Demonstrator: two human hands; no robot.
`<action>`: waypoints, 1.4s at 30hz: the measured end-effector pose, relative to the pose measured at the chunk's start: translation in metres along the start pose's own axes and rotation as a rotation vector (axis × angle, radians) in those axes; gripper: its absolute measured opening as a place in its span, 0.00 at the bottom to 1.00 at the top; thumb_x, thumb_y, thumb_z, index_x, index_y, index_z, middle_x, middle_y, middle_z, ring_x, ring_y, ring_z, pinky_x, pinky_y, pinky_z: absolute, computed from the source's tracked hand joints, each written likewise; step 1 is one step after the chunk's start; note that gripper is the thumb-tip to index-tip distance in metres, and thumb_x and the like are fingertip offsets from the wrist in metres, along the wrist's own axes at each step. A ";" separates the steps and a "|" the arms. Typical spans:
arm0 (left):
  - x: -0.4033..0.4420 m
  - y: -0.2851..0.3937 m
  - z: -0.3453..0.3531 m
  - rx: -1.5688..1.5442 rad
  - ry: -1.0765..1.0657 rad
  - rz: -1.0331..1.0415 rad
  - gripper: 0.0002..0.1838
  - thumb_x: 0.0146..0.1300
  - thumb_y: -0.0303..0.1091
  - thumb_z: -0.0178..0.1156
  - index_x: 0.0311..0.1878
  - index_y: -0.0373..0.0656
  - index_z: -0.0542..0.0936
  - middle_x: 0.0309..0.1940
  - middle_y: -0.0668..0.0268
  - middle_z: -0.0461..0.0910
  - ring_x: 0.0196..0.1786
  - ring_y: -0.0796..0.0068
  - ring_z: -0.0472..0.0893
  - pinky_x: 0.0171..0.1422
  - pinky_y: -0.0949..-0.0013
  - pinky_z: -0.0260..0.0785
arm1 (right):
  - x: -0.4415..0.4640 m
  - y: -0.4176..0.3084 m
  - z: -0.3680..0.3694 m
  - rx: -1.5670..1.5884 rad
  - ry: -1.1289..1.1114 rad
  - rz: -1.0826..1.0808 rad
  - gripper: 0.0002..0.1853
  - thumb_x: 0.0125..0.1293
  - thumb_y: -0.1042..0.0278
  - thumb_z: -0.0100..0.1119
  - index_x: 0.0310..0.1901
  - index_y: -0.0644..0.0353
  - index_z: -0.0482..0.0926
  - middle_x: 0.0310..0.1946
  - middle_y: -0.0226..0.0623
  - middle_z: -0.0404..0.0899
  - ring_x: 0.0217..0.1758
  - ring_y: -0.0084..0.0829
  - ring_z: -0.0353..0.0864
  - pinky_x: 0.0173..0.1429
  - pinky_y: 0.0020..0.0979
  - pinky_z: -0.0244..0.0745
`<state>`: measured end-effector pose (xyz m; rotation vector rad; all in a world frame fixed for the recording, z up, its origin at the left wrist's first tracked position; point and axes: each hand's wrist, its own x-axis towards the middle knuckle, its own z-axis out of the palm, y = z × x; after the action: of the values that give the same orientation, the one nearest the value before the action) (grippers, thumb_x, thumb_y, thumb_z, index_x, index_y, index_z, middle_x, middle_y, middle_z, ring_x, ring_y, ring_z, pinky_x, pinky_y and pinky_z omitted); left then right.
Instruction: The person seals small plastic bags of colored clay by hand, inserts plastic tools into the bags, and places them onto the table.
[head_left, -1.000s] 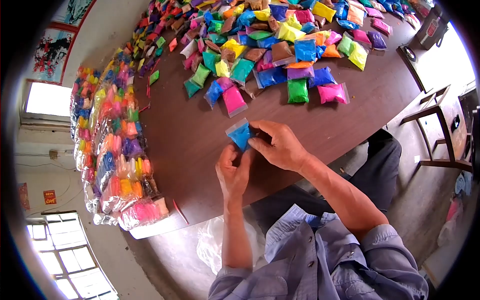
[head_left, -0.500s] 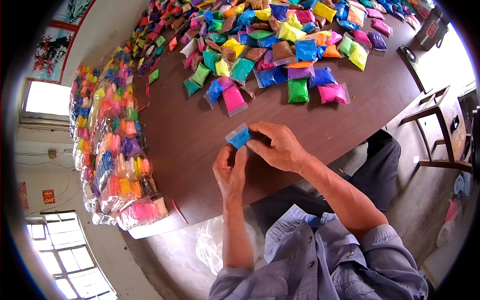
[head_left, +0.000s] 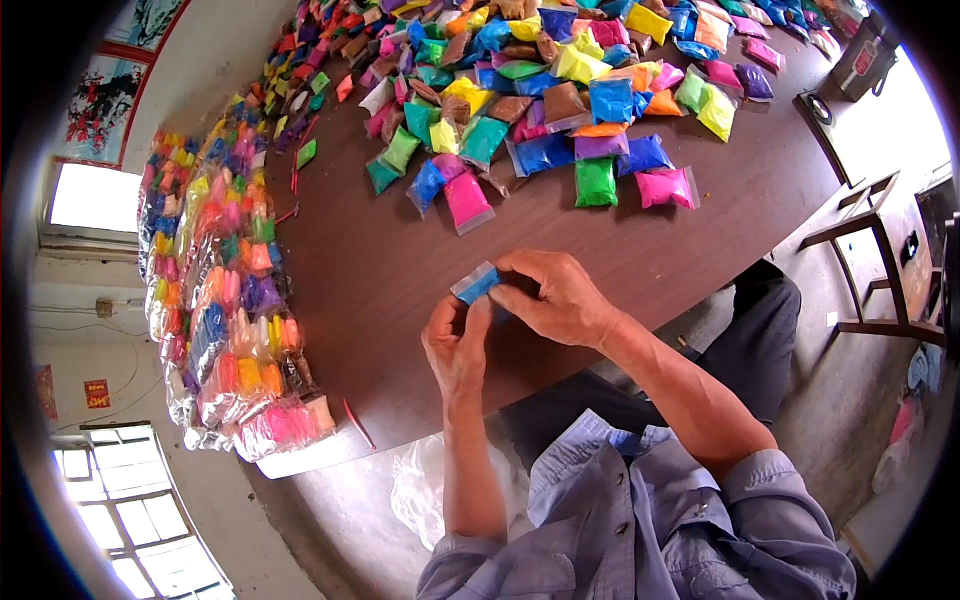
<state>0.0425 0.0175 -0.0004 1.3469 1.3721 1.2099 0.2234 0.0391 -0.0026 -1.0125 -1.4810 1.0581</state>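
Note:
A small blue packet [head_left: 476, 284] with a clear top edge is pinched between both hands above the brown table [head_left: 370, 300]. My left hand [head_left: 457, 345] grips its lower left side, thumb and fingers pressed together. My right hand [head_left: 553, 295] holds its right side between thumb and forefinger. Much of the packet is hidden behind the fingers. Beyond the hands lie a pink packet [head_left: 467, 201] and a green packet [head_left: 596, 182], at the near edge of a large heap of coloured packets [head_left: 540, 85].
Clear bags of coloured packets [head_left: 245, 300] line the table's left side. A red stick [head_left: 359, 424] lies near the front left corner. A dark container [head_left: 864, 58] stands at the far right, and a wooden chair [head_left: 880, 235] is beyond the right edge.
Both hands have shifted slightly, the left one a little left and up. Less of the blue packet shows now, and its clear edge has tilted and come lower.

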 end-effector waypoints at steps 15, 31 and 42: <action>0.000 -0.003 -0.003 0.042 0.002 0.022 0.10 0.71 0.37 0.71 0.41 0.40 0.86 0.31 0.79 0.79 0.35 0.88 0.71 0.40 0.77 0.63 | 0.000 0.003 0.002 0.006 0.021 -0.017 0.13 0.69 0.72 0.70 0.51 0.67 0.84 0.40 0.47 0.85 0.39 0.39 0.85 0.42 0.36 0.80; 0.000 -0.003 0.001 0.005 0.051 0.075 0.11 0.71 0.38 0.72 0.43 0.38 0.87 0.31 0.78 0.80 0.35 0.88 0.72 0.40 0.77 0.64 | -0.001 0.003 0.003 0.003 0.025 -0.062 0.09 0.67 0.76 0.68 0.48 0.64 0.85 0.37 0.43 0.84 0.37 0.37 0.85 0.43 0.35 0.79; -0.002 0.016 0.005 0.121 0.020 0.063 0.10 0.72 0.34 0.68 0.40 0.35 0.85 0.25 0.75 0.77 0.30 0.86 0.69 0.34 0.75 0.62 | -0.003 0.005 0.005 0.112 0.089 0.140 0.12 0.69 0.69 0.69 0.51 0.64 0.85 0.36 0.39 0.86 0.37 0.28 0.83 0.44 0.32 0.79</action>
<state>0.0505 0.0156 0.0141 1.4750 1.4468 1.2007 0.2189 0.0373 -0.0092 -1.0817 -1.2791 1.1674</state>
